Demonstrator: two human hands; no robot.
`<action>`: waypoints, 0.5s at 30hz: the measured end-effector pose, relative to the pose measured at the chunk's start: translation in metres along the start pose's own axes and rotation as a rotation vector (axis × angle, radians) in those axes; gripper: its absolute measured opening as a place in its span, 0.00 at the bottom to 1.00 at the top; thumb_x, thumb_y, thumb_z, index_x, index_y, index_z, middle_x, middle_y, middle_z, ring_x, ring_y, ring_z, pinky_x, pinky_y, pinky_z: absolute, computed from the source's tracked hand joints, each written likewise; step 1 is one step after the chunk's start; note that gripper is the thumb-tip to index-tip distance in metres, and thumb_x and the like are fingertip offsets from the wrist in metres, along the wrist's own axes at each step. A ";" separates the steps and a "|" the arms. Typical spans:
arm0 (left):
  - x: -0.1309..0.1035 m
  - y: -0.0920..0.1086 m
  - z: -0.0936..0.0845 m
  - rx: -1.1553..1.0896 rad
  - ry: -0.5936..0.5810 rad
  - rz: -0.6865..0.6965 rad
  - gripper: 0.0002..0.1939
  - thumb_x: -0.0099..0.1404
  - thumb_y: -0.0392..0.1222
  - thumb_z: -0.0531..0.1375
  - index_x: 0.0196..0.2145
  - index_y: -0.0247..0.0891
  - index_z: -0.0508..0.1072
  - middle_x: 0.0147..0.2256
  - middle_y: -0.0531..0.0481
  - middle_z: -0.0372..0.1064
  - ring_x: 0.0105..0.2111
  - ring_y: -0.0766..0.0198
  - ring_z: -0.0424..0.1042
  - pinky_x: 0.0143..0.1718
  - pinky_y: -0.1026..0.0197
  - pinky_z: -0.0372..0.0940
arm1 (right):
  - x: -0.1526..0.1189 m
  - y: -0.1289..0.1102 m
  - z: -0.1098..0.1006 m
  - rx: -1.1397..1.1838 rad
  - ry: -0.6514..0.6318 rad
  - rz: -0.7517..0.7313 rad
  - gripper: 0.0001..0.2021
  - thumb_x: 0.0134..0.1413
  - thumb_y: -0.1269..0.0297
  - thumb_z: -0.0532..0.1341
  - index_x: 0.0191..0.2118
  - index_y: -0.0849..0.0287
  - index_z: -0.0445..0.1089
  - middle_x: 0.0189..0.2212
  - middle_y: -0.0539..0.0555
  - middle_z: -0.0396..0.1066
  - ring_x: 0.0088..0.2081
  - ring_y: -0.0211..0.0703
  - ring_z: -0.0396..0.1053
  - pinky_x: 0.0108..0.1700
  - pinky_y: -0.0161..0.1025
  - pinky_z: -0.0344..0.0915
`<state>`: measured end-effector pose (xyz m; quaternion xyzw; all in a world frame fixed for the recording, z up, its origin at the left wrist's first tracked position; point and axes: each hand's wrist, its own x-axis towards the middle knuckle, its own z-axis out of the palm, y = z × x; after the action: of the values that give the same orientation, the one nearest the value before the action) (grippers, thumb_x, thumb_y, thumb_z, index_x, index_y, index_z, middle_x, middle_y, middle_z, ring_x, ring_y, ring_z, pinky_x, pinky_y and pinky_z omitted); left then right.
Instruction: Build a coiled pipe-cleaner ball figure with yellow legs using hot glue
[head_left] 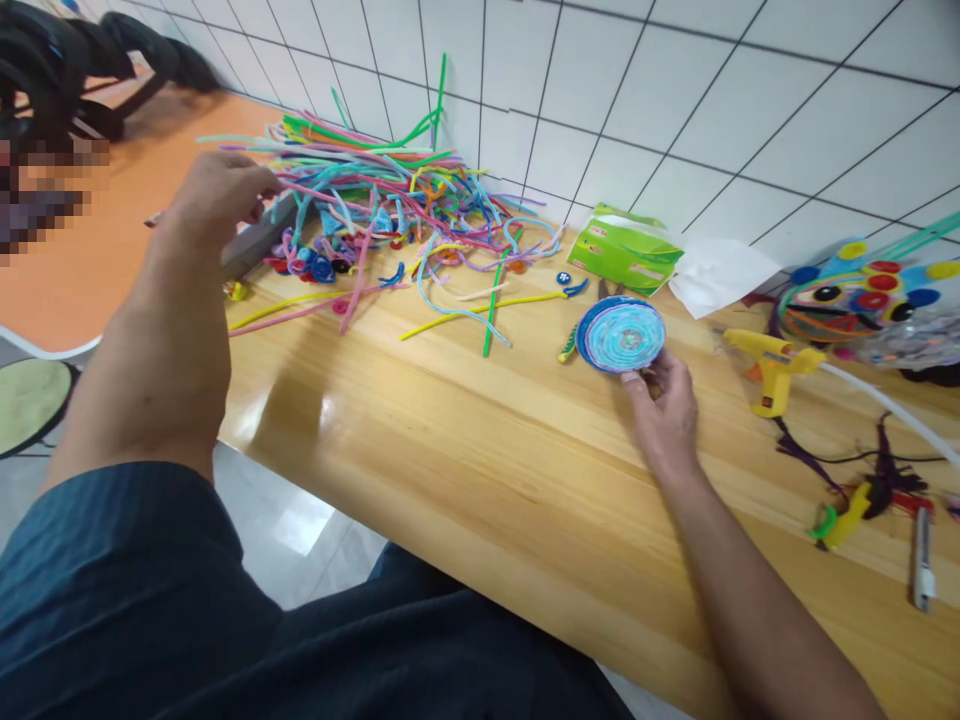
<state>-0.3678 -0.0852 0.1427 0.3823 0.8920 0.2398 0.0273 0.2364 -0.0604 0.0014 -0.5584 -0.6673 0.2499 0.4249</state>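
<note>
My right hand (667,405) grips the lower edge of a round blue piece (622,337) made of coiled strands, its flat spiral side facing me. My left hand (225,190) is at the left end of a heap of colourful pipe cleaners (390,180), with its fingers curled downward. The left fingertips are partly hidden, and whatever they may hold cannot be made out. Below that hand lies a long grey object (259,238), beside a cluster of buttons (319,265). Loose pipe cleaners, among them a yellow one (480,312), lie between the two hands.
A green packet (626,250) and white paper (720,280) lie by the tiled wall. To the right are a yellow glue gun (776,365) with its cord, a decorated craft piece (862,295) and a utility knife (922,560). An orange table (150,230) adjoins at left.
</note>
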 end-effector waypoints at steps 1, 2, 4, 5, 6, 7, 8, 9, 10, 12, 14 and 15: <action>0.004 0.002 -0.002 -0.062 0.017 -0.024 0.17 0.78 0.36 0.59 0.58 0.24 0.78 0.34 0.53 0.69 0.29 0.73 0.62 0.44 0.61 0.72 | 0.000 0.000 0.000 -0.002 0.003 -0.003 0.33 0.62 0.42 0.70 0.66 0.55 0.73 0.60 0.65 0.80 0.58 0.63 0.80 0.66 0.70 0.73; 0.009 0.003 -0.003 -0.113 0.051 -0.037 0.17 0.78 0.32 0.57 0.59 0.23 0.76 0.35 0.52 0.70 0.30 0.73 0.62 0.42 0.63 0.70 | 0.000 0.000 0.001 -0.003 0.008 -0.006 0.33 0.62 0.42 0.69 0.66 0.55 0.73 0.60 0.65 0.80 0.58 0.63 0.80 0.66 0.70 0.73; 0.018 0.006 -0.003 -0.215 0.130 -0.060 0.18 0.77 0.27 0.55 0.60 0.20 0.74 0.38 0.51 0.72 0.29 0.74 0.63 0.38 0.66 0.68 | 0.000 0.000 0.001 -0.001 0.015 -0.005 0.33 0.62 0.42 0.69 0.66 0.56 0.73 0.59 0.66 0.80 0.58 0.64 0.80 0.66 0.70 0.73; 0.022 0.007 -0.003 -0.269 0.165 -0.068 0.18 0.76 0.25 0.56 0.60 0.19 0.73 0.38 0.51 0.72 0.29 0.74 0.64 0.36 0.67 0.67 | 0.000 0.000 0.002 0.002 0.017 -0.001 0.34 0.61 0.41 0.70 0.66 0.56 0.73 0.59 0.66 0.80 0.58 0.64 0.80 0.66 0.71 0.73; 0.025 0.008 -0.002 -0.321 0.192 -0.070 0.18 0.75 0.25 0.57 0.60 0.19 0.73 0.38 0.51 0.73 0.28 0.75 0.65 0.35 0.68 0.66 | 0.000 -0.001 0.002 0.006 0.019 0.004 0.34 0.61 0.41 0.70 0.65 0.57 0.73 0.59 0.66 0.81 0.57 0.65 0.80 0.66 0.71 0.73; 0.026 0.008 -0.002 -0.369 0.215 -0.066 0.18 0.74 0.24 0.58 0.59 0.18 0.74 0.37 0.52 0.73 0.28 0.76 0.66 0.34 0.68 0.66 | 0.001 -0.001 0.002 0.011 0.021 0.008 0.34 0.60 0.41 0.70 0.65 0.56 0.73 0.59 0.66 0.81 0.57 0.65 0.80 0.65 0.71 0.73; 0.027 0.009 -0.002 -0.409 0.229 -0.054 0.17 0.73 0.24 0.59 0.57 0.19 0.74 0.36 0.52 0.74 0.27 0.76 0.67 0.34 0.69 0.65 | 0.001 -0.001 0.002 0.014 0.023 0.011 0.34 0.60 0.41 0.70 0.65 0.56 0.74 0.59 0.66 0.81 0.57 0.64 0.80 0.65 0.70 0.73; 0.026 0.011 -0.002 -0.442 0.242 -0.035 0.15 0.73 0.25 0.60 0.55 0.20 0.75 0.36 0.52 0.74 0.27 0.76 0.68 0.33 0.69 0.65 | 0.001 -0.001 0.002 0.016 0.025 0.012 0.34 0.60 0.41 0.70 0.65 0.56 0.74 0.59 0.65 0.81 0.57 0.64 0.80 0.65 0.70 0.73; 0.026 0.012 -0.002 -0.468 0.253 -0.012 0.12 0.74 0.27 0.60 0.53 0.22 0.76 0.36 0.52 0.75 0.28 0.76 0.69 0.32 0.69 0.64 | 0.001 -0.001 0.002 0.015 0.027 0.012 0.34 0.60 0.41 0.70 0.65 0.56 0.74 0.59 0.65 0.81 0.57 0.64 0.80 0.65 0.70 0.73; 0.023 0.016 -0.005 -0.553 0.269 0.054 0.07 0.76 0.31 0.60 0.49 0.28 0.76 0.38 0.55 0.76 0.27 0.75 0.70 0.29 0.70 0.64 | 0.001 -0.002 0.002 0.012 0.028 0.016 0.34 0.60 0.40 0.70 0.64 0.56 0.74 0.58 0.65 0.81 0.57 0.64 0.80 0.65 0.71 0.73; 0.023 0.022 -0.010 -0.696 0.298 0.118 0.04 0.77 0.31 0.59 0.47 0.32 0.73 0.37 0.58 0.77 0.25 0.75 0.70 0.25 0.69 0.61 | 0.001 -0.002 0.002 0.012 0.026 0.018 0.35 0.60 0.39 0.70 0.64 0.57 0.74 0.58 0.66 0.81 0.56 0.64 0.80 0.65 0.71 0.73; 0.023 0.026 -0.013 -0.768 0.319 0.146 0.04 0.78 0.30 0.58 0.46 0.34 0.71 0.36 0.59 0.77 0.24 0.75 0.69 0.23 0.68 0.60 | 0.001 -0.002 0.002 0.011 0.023 0.018 0.35 0.60 0.38 0.70 0.64 0.57 0.73 0.58 0.66 0.81 0.56 0.64 0.80 0.65 0.71 0.73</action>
<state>-0.3697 -0.0592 0.1687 0.3649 0.7014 0.6122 0.0123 0.2335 -0.0597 0.0025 -0.5647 -0.6561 0.2508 0.4333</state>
